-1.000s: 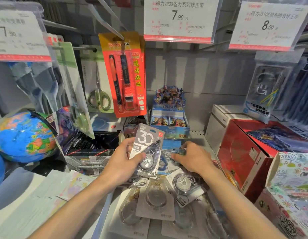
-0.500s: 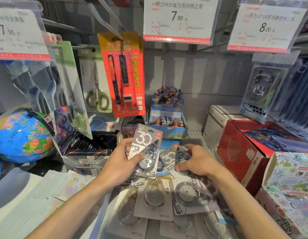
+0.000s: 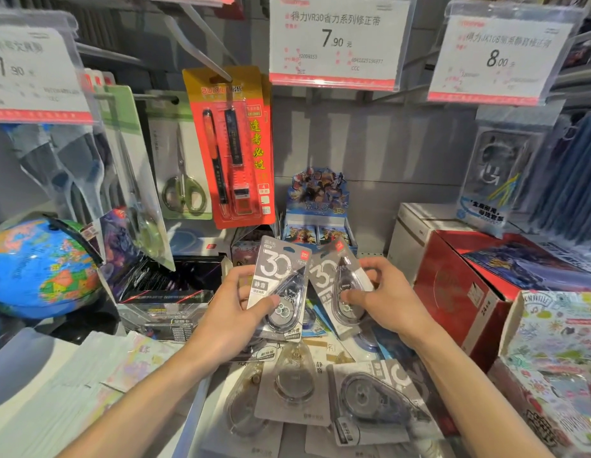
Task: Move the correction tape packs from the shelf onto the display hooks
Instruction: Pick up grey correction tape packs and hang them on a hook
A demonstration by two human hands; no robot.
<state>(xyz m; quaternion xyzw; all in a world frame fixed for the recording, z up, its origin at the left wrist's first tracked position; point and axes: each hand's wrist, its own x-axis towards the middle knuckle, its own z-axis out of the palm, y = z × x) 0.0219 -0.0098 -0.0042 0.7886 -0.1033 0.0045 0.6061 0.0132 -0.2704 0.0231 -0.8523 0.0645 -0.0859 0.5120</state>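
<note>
My left hand grips a grey correction tape pack marked "30", held upright above the shelf. My right hand holds a second grey correction tape pack, tilted and touching the first one's right edge. Several more correction tape packs lie flat and loose on the shelf below both hands. A bare metal display hook juts out above, left of the 7.90 price tag for correction tape.
A red pen set card and scissors packs hang at the back left. A globe sits far left, a red box and white box at right, a card display box behind my hands.
My right hand picked a second pack off the shelf pile and raised it beside the pack in my left hand. My left hand stayed almost still.
</note>
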